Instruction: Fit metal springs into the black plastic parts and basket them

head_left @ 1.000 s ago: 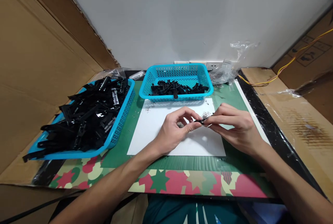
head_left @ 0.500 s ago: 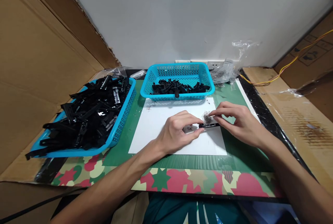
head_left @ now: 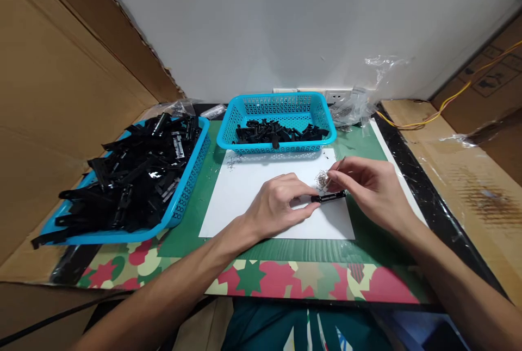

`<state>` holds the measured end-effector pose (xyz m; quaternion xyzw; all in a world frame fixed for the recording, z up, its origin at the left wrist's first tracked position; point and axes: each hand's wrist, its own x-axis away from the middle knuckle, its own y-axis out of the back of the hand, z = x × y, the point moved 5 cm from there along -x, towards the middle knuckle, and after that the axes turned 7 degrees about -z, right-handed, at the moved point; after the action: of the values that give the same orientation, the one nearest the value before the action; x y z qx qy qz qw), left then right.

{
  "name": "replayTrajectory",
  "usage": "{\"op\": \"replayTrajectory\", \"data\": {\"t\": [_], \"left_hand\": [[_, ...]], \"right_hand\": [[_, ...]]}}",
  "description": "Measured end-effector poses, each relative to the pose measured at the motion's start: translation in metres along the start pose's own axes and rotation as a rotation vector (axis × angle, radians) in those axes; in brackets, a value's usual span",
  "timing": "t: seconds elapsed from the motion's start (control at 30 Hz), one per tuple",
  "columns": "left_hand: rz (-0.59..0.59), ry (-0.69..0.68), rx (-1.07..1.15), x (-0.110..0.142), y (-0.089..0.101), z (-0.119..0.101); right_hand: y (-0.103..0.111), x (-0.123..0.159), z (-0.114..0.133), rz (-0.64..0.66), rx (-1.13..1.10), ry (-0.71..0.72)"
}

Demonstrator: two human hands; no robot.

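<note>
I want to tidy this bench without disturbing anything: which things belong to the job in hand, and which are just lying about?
Likely in the job:
- black part in the left hand
- small metal bits
- white sheet
- left basket and back basket, both holding black parts

Probably lying about:
- yellow wires
- clear plastic roll

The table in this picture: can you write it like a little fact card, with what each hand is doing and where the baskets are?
Left hand: pinches one end of a black part
Right hand: fingertips together by a pile of tiny pieces; any grip too small to tell
Under the hands: white sheet on a green mat
Left basket: blue, heaped with black parts
Back basket: blue, fewer black parts
</note>
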<state>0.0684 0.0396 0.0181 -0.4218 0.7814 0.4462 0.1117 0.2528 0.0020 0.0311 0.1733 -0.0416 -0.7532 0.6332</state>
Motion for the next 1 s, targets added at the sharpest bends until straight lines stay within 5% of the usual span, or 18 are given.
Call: {"op": "replayTrajectory", "data": {"t": [0.23, 0.73, 0.87, 1.0], "left_hand": [[-0.022, -0.062, -0.016, 0.002, -0.002, 0.001], [0.033, -0.085, 0.018, 0.006, -0.008, 0.004], [0.009, -0.095, 0.014, 0.002, -0.006, 0.001], [-0.134, -0.058, -0.008, -0.002, 0.006, -0.003]], "right_hand": [[-0.011, 0.003, -0.002, 0.038, 0.088, 0.008], [-0.013, 0.015, 0.014, -0.030, 0.365, 0.327], [-0.012, 0.013, 0.009, -0.055, 0.241, 0.216], [0.010, 0.002, 0.006, -0.298, -0.058, 0.085]]}}
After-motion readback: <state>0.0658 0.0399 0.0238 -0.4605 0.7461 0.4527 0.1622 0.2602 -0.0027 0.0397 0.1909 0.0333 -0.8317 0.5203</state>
